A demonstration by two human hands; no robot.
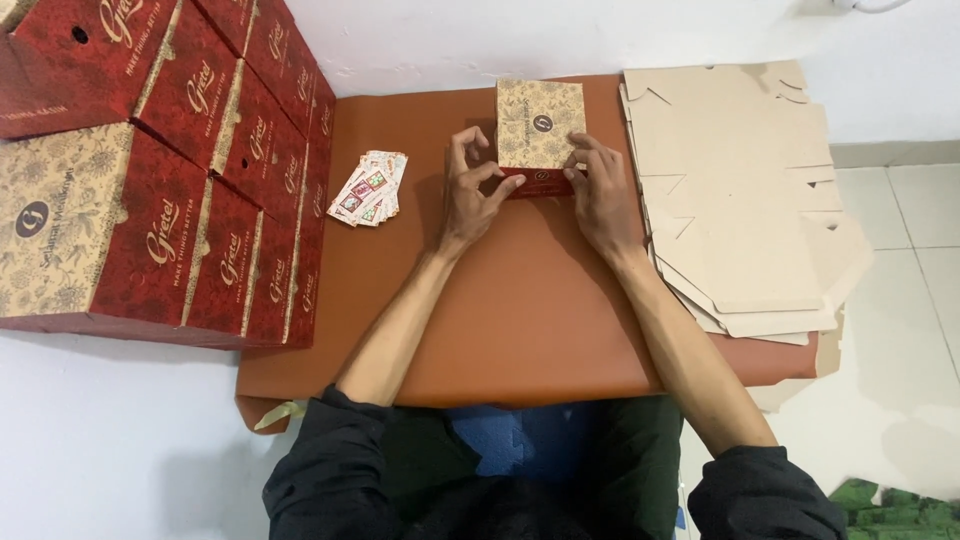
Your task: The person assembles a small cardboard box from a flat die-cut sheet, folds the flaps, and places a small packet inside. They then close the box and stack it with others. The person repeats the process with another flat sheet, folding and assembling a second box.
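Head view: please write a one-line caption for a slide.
Both hands, left hand and right hand, press a patterned box on a brown mat.

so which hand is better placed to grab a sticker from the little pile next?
Left, probably. The left hand sits at the folded box's left front corner, on the same side as the sticker pile. The right hand rests on the box's right side, and would have to cross over.

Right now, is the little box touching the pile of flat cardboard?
Apart. The head view shows a strip of brown mat between the small box and the flat cardboard stack.
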